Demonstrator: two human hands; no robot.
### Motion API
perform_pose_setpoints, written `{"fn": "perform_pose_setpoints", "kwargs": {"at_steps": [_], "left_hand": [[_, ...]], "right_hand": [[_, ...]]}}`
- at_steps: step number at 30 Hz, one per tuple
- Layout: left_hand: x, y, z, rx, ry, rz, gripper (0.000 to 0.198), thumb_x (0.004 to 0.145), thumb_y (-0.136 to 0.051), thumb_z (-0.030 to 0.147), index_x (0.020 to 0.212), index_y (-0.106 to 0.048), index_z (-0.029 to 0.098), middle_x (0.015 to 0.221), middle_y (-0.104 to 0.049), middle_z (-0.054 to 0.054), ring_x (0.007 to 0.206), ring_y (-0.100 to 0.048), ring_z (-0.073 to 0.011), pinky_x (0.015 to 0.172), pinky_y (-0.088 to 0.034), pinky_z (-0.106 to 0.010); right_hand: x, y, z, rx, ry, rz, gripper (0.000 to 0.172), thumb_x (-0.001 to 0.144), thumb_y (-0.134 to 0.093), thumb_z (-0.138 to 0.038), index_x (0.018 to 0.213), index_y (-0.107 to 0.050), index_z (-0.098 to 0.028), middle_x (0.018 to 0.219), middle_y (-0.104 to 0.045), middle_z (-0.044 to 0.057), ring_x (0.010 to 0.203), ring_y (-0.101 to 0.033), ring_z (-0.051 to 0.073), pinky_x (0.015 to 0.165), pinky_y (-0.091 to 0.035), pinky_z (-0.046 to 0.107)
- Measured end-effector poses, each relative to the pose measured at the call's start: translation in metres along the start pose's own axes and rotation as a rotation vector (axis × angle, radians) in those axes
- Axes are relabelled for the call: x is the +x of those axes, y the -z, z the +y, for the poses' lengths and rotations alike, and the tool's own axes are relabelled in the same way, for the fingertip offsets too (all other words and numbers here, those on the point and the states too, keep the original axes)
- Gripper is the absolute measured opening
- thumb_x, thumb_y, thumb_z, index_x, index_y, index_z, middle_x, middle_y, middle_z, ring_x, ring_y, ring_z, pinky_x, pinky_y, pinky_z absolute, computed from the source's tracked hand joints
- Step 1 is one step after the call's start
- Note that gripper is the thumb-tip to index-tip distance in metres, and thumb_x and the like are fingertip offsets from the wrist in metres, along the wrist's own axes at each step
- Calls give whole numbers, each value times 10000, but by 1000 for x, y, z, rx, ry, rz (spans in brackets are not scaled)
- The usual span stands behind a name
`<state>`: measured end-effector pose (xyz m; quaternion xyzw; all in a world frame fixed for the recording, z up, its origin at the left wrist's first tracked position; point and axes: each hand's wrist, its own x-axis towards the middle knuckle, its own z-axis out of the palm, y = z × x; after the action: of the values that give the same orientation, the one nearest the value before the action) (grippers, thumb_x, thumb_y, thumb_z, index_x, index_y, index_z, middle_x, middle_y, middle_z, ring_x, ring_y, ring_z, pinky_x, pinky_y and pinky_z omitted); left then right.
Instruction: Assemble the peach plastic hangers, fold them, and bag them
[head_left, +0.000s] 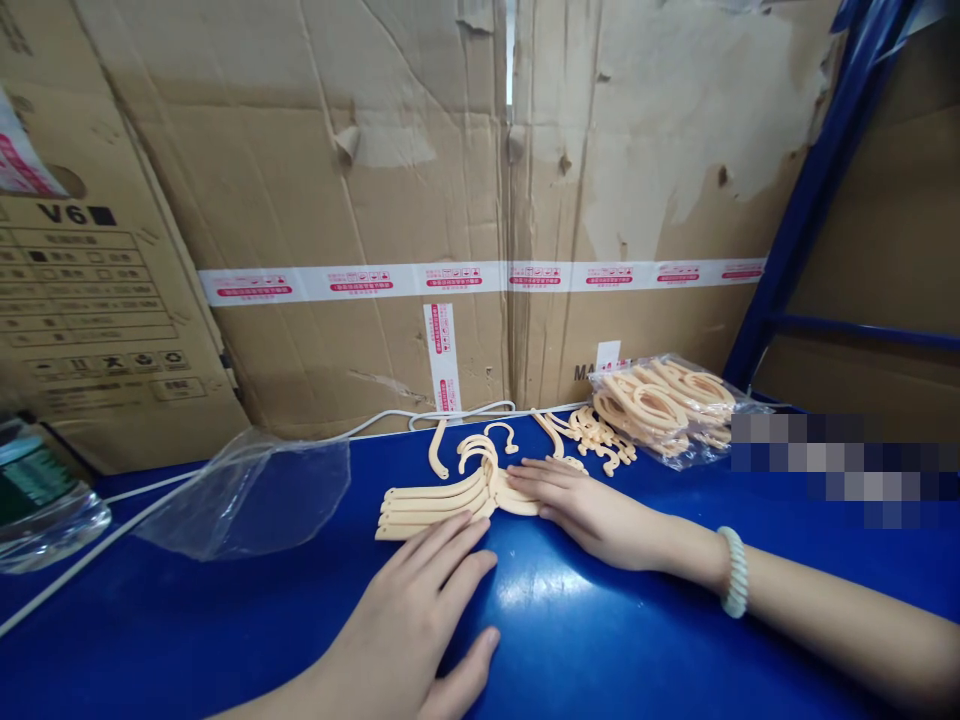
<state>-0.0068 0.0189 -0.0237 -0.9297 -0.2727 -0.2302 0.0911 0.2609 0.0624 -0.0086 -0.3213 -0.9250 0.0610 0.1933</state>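
Note:
Several cream plastic hangers (431, 503) lie in an overlapping row on the blue table, their hooks bunched at the far side. My left hand (416, 600) rests at their near edge, fingers stretched out and the thumb apart. Over the right arms of the hangers lies my right hand (592, 505), flat with its fingers extended, hiding most of that side. Behind the row are a loose hook (501, 437) and a separate curved hanger arm (439, 450). More loose hooks (600, 432) are heaped beyond my right hand.
A clear bag of cream hanger parts (664, 405) stands at the back right. On the left lie an empty clear plastic bag (262, 495), a white cable (75, 575) and a bottle (45, 500). Cardboard (360, 200) walls the back; a blue post (806, 200) rises at right.

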Motion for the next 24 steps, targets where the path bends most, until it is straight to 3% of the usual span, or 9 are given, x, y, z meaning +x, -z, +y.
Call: {"fn": "perform_pose_setpoints", "kwargs": {"at_steps": [12,16,20,24], "left_hand": [[1,1,1,2,-8,1,458,784,-581,277,1231,-538,193,1404,-516,-128,1279,-492,-320,1007,-482,-513],[5,6,3,-21,59,-16,395,784,-577,285,1167,-544,193,1338,-569,-129,1250,-507,-333,980,-488,-541],[10,10,-14,38,204,20,348,843,-530,272,1171,-516,159,1305,-568,-158,1238,-509,-322,1019,-438,-555],[10,7,-36,101,247,2,314,903,-484,294,1181,-518,151,1279,-580,-158,1238,-505,-324,1025,-418,-559]], "right_hand": [[0,-1,1,-38,0,15,435,993,-384,-192,1426,-414,-163,1453,-451,122,1377,-347,222,1140,-306,468],[-2,0,-1,-64,-33,36,430,992,-415,-242,1416,-430,-175,1435,-470,132,1374,-350,253,1124,-318,510],[-5,-2,-1,-70,-60,58,420,998,-404,-254,1406,-441,-162,1438,-461,142,1369,-360,256,1122,-332,506],[-7,-4,1,-27,-113,60,422,1006,-384,-273,1399,-449,-134,1430,-464,167,1345,-401,258,1112,-359,499]]}}
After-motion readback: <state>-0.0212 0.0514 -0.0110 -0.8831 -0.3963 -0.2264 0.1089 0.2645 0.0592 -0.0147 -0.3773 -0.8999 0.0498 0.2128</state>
